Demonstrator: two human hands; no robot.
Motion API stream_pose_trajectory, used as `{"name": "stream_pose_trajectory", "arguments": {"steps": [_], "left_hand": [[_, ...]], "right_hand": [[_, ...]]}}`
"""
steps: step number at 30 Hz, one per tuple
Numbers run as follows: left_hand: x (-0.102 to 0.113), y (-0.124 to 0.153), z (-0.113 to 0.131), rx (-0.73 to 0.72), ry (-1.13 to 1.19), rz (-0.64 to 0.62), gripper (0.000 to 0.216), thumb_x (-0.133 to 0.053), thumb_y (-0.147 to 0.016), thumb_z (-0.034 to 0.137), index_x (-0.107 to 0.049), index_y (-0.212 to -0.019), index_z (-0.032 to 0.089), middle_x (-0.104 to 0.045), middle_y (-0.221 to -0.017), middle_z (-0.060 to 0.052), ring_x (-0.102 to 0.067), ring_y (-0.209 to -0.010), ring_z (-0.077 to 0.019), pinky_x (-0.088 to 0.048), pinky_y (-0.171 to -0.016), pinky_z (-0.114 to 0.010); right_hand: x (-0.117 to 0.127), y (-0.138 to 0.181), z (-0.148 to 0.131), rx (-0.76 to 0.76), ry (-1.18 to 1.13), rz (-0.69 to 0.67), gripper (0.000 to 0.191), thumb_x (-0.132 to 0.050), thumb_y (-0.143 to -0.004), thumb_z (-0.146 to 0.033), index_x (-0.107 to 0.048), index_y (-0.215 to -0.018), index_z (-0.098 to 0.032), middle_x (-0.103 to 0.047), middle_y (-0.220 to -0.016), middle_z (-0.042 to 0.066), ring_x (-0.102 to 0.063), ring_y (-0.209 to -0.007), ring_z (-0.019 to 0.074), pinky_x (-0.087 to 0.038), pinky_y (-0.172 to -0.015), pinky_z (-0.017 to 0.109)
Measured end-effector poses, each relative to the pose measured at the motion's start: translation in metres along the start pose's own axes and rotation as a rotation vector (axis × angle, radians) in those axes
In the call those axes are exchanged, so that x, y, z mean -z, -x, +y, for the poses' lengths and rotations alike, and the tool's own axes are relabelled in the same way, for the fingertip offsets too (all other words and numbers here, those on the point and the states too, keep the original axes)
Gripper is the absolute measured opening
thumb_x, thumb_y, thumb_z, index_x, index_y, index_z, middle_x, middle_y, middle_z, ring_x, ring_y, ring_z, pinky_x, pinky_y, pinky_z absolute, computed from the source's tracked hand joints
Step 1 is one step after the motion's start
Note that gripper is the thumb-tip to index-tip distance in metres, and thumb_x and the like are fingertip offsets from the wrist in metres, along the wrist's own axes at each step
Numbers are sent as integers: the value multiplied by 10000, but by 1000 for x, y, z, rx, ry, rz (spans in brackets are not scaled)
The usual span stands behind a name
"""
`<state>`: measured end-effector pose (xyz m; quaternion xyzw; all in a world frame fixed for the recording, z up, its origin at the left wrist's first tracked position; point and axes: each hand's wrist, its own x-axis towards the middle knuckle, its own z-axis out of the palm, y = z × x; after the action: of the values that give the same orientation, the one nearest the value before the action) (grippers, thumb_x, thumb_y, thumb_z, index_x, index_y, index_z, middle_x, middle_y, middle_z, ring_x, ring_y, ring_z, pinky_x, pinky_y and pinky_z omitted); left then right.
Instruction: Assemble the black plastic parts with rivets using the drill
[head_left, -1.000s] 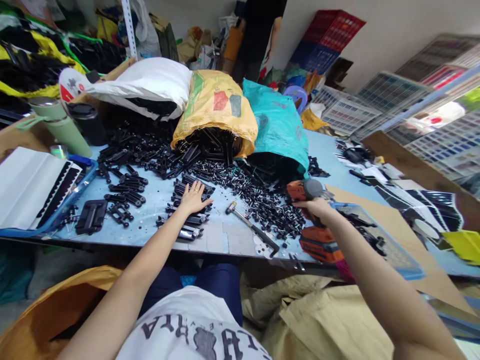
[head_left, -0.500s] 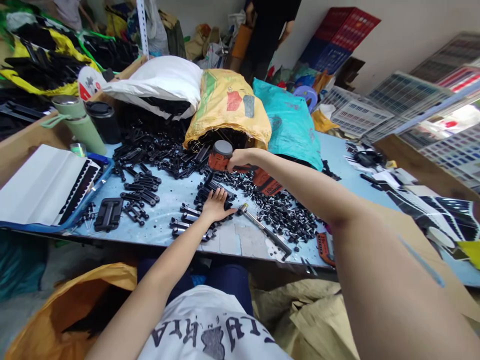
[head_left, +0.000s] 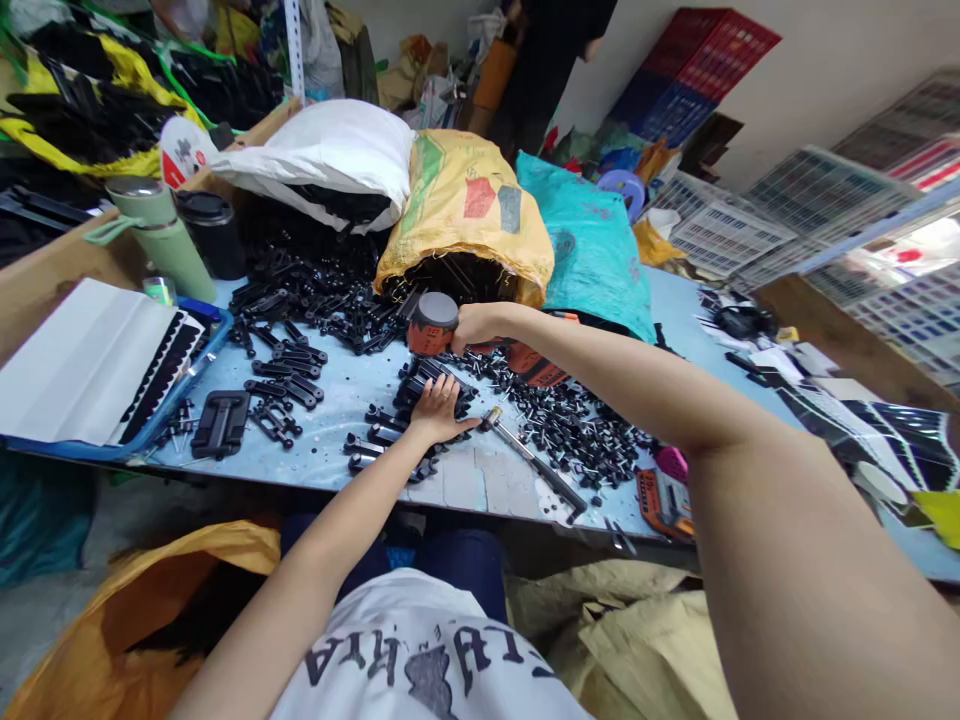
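Note:
My right hand (head_left: pixel 472 325) is wrapped round the grip of an orange cordless drill (head_left: pixel 433 323), held above a row of black plastic parts (head_left: pixel 409 400) on the light-blue table (head_left: pixel 465 480). The drill's orange battery base (head_left: pixel 536 365) sticks out to the right of my wrist. My left hand (head_left: pixel 437 410) lies flat on those black parts, fingers spread, pressing them down right below the drill. A hammer (head_left: pixel 529 458) with a black handle lies just right of my left hand.
A heap of black screws (head_left: pixel 577 425) lies to the right, more black parts (head_left: pixel 289 375) to the left. White (head_left: pixel 330 160), yellow (head_left: pixel 469 205) and teal (head_left: pixel 592 245) sacks stand behind. A green flask (head_left: pixel 161 240), a blue tray (head_left: pixel 150 425) and an orange tool (head_left: pixel 664 500) are nearby. A person stands at the back.
My right hand has lifted the drill from the right side of the table and brought it left over the black parts. My left hand stays pressed on the parts.

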<state>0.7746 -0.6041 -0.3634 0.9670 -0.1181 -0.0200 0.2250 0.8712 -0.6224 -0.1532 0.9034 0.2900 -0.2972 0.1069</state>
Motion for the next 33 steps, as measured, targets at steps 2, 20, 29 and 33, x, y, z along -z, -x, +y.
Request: {"name": "stream_pose_trajectory", "arguments": {"steps": [2, 20, 29, 33], "left_hand": [[1, 0, 0, 11, 9, -9, 998, -166, -736, 795, -206, -1421, 71, -144, -1519, -120, -38, -1404, -263, -39, -1148, -425], [-7, -5, -7, -10, -3, 56, 983, -240, -734, 788, -278, -1394, 61, -202, -1500, -141, -113, -1391, -282, -78, -1142, -441], [6, 42, -5, -94, 13, 44, 963, -219, -765, 770, -327, -1353, 16, -264, -1460, -213, -190, -1373, -303, -164, -1119, -426], [-2, 57, -4, -105, 9, 71, 940, -239, -777, 754, -331, -1346, 11, -272, -1456, -216, -202, -1371, -301, -164, -1122, -425]], "right_hand": [[-1, 4, -5, 11, 8, -20, 125, -629, -616, -222, -606, -615, -99, -499, -490, -15, -470, -458, 105, -356, -443, 230], [-5, 1, -26, 59, 109, -38, 163, -626, -617, -208, -651, -722, -86, -543, -564, 5, -501, -532, 121, -364, -491, 235], [-20, 38, -33, 86, 55, -15, 186, -592, -616, -232, -661, -740, -112, -573, -584, 11, -526, -538, 130, -375, -496, 229], [-25, 40, -35, 114, 101, -32, 228, -625, -580, -253, -667, -761, -121, -595, -629, 15, -547, -585, 148, -373, -498, 232]]}}
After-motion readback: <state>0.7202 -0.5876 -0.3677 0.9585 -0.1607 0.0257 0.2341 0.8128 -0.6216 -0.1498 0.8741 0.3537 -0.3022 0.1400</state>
